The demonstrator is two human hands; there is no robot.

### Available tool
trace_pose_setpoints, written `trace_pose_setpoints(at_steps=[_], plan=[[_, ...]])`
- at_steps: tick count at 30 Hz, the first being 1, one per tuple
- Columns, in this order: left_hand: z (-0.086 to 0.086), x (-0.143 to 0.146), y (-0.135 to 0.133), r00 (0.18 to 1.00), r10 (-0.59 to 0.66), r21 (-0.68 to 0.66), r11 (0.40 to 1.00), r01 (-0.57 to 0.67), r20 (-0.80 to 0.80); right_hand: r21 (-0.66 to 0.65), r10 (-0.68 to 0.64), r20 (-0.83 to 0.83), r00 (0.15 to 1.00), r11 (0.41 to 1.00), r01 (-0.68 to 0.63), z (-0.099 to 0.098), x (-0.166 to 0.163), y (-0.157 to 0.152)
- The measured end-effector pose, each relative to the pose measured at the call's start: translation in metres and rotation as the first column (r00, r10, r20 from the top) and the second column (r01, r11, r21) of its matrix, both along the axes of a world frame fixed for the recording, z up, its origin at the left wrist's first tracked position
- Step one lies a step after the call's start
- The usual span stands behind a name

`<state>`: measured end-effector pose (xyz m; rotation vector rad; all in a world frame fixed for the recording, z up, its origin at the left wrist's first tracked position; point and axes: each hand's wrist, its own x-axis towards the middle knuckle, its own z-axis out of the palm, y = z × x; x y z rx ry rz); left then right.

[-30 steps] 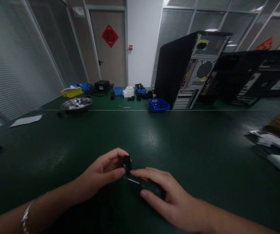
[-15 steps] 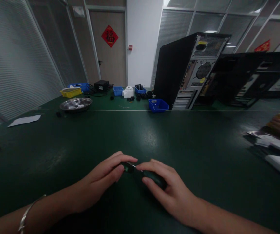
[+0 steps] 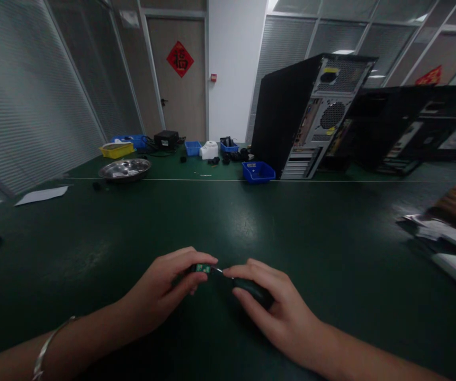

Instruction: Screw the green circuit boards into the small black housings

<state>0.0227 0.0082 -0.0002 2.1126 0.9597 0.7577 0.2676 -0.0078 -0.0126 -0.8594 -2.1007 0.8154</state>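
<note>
Turned to show more green than half a second ago, the board (image 3: 203,268) is pinched in the fingers of the left hand (image 3: 158,286) over the bench (image 3: 140,222). By its right end is the tip of the screwdriver (image 3: 255,292), handle gripped in the right hand's (image 3: 289,307) fingers; a blue bin (image 3: 259,178) sits beyond.

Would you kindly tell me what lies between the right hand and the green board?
In the head view, a thin metal shaft lies between the right hand and the green board; whether its tip touches is unclear.
</note>
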Motion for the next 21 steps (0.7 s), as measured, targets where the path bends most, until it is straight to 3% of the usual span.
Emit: trace_pose_setpoints(at_steps=[2, 5, 8, 11, 16, 21], plan=[[0.001, 0.0009, -0.0008, 1.0, 0.002, -0.001, 1.0, -0.002, 0.012, 0.002, 0.01, 0.004, 1.0, 1.0, -0.01, -0.0001, -0.0005, 0.0005], [0.0022, 0.0033, -0.0013, 0.993, 0.016, -0.178, 0.984, 0.005, 0.118, -0.005, 0.02, -0.011, 1.0, 1.0, -0.02, -0.0004, -0.0011, 0.0002], [0.0023, 0.0049, -0.0012, 0.962, 0.08, -0.41, 0.911, 0.035, 0.26, -0.008, 0.022, -0.025, 0.999, 1.0, -0.022, -0.0012, -0.0015, -0.001], [0.0005, 0.005, -0.0006, 0.929, 0.132, -0.528, 0.846, 0.075, 0.344, -0.004, 0.008, -0.025, 1.0, 1.0, -0.008, -0.0015, -0.002, -0.0022], [-0.0045, 0.0047, 0.0022, 0.905, 0.129, -0.581, 0.8, 0.147, 0.406, -0.032, 0.021, -0.025, 0.999, 0.999, -0.021, -0.0003, -0.0033, -0.0037], [-0.0035, 0.0016, 0.0053, 0.931, 0.107, -0.516, 0.851, 0.096, 0.349, -0.012, -0.004, -0.056, 0.998, 1.0, 0.004, 0.0003, -0.0027, -0.0035]])
